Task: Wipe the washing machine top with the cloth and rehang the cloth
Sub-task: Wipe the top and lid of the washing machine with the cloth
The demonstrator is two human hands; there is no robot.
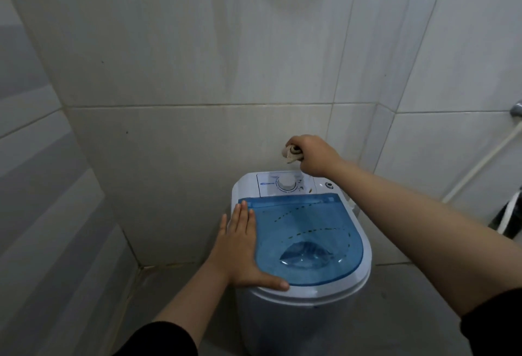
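A small white washing machine [303,299] stands in a tiled corner, its blue translucent lid [306,237] closed. The left hand [244,251] lies flat on the machine's left edge — fingers straight, spread, holding nothing. The right hand [312,155] hovers above the back-right corner, fingers curled tight around a bunched cloth [291,153].

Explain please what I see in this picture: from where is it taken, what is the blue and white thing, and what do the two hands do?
The camera sits on a person's head and looks down, so both arms reach in from below. The white thing is a small washing machine with a clear blue lid and a round dial, standing against a tiled wall. The left hand lies flat on the lid's left edge. The right hand is closed around a bunched cloth, raised above the machine's back, near the wall.
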